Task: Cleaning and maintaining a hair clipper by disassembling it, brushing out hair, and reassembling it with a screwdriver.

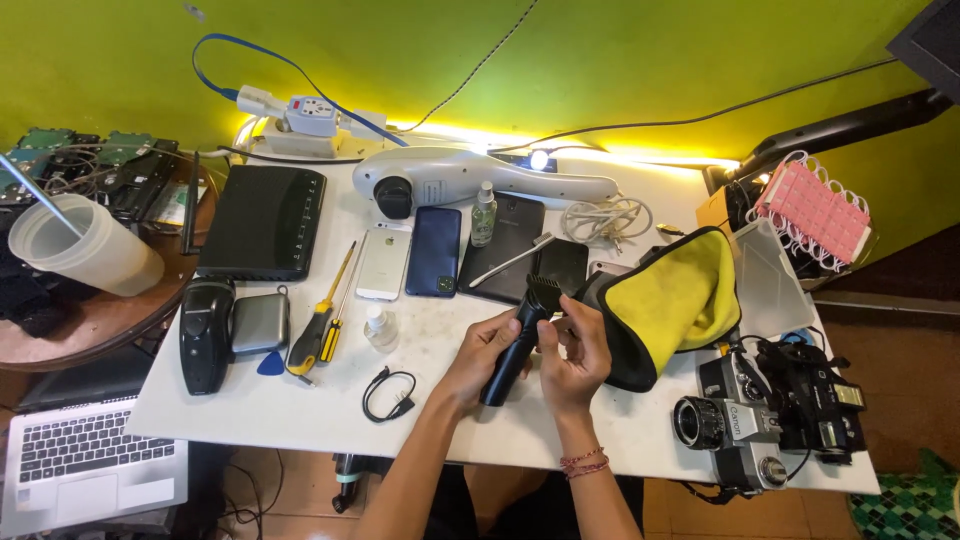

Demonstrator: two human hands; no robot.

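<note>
A dark blue hair trimmer (520, 335) with a black comb head is held upright and tilted over the white table (250, 410). My left hand (478, 352) wraps around its lower body. My right hand (575, 352) touches its upper part, fingers by the comb head. A yellow and black cloth (672, 300) lies just right of my right hand.
On the table lie a white handheld massager (470, 175), three phones (435, 250), a small spray bottle (483, 212), two screwdrivers (322, 322), a black router (265, 220), a black cable (388, 394) and film cameras (760, 410). A laptop (85, 455) sits lower left.
</note>
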